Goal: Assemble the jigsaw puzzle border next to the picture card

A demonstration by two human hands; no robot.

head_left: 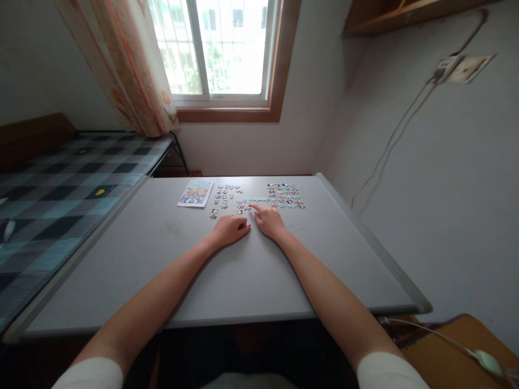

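Observation:
My right hand (268, 219) rests on the table with its index finger stretched out. That fingertip touches the small jigsaw pieces (246, 207) at the lower left end of a partly joined light-blue puzzle strip (259, 200); the other fingers are curled under. Just left of it, my left hand (231, 230) lies on the tabletop, loosely curled into a fist, with no piece visible in it. Loose jigsaw pieces (225, 197) are scattered beyond the left hand. More loose pieces (284, 190) stand in rows right of the strip. A printed picture sheet (195, 194) lies at the left.
The pieces lie on a white table (133, 281) with raised edges. A bed with checked cover (117, 162) stands left. A window (219, 48) with curtain (130, 65) is ahead. Cables (389, 143) hang from a wall socket (466, 69); a wooden stool (458, 346) is lower right.

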